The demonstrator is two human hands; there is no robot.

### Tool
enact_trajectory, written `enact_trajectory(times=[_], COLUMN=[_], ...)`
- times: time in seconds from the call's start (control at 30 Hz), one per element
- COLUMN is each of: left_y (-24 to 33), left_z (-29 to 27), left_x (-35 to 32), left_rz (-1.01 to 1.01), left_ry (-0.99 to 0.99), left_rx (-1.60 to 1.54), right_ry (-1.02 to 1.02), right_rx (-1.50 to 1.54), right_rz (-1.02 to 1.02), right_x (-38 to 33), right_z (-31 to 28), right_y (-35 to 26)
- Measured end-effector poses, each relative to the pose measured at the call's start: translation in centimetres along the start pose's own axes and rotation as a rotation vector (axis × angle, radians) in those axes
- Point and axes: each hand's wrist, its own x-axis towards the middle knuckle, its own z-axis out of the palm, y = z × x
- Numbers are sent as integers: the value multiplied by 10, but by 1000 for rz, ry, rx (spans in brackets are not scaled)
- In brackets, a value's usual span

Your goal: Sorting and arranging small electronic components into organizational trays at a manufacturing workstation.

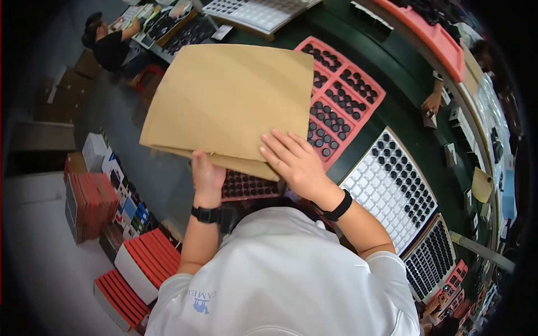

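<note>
A stack of brown cardboard sheets (230, 101) is held up in front of me, covering much of the workspace. At its near edge my left hand (208, 176) grips it from the left, the thumb side showing and the other fingers hidden underneath. My right hand (297, 165) holds the near right corner, its fingers laid over the top face. Below the edge, between my hands, part of a tray of dark round pieces (249, 187) shows. Beyond the right side of the cardboard lies a pink compartment tray (341, 73) with small black round parts.
On the green table (386, 120) at right, a white tray (372, 190) is partly filled with black parts; another filled tray (431, 257) lies nearer. A co-worker's hand (432, 103) is across the table. Red-and-white stacks (148, 255) stand left. Another person (115, 47) sits far left.
</note>
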Motion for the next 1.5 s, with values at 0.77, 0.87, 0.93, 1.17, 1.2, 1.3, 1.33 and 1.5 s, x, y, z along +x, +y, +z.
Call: enact_trajectory(times=[0.77,0.87,0.93,1.17,1.2,1.3,1.33,1.5], left_y=[14,44,78,93,101,116,118,153], left_z=[-64,-94,-176,-120,-119,-156,-173,-223], left_x=[-41,-29,-39,-51,-52,-55,-54,-38], left_rz=[-247,-244,-161,-252,-365,-458,-438,-1119], left_ry=[252,555,443,515,514,524,540,881], left_rx=[-321,-252,-419,-560,-580,-577,-550,-2186], right_ry=[-337,-528,-364,-248,-236,-241,-254,-302], right_rx=[1200,1049,1009,818,717,652,693,703], right_rz=[758,727,525,385,379,444,518,838], right_x=[-57,-57,-64,-91,-94,-95,-94,-100], right_z=[65,57,70,99,103,121,127,159], right_y=[-43,-45,-55,-87,-95,-122,-130,-174])
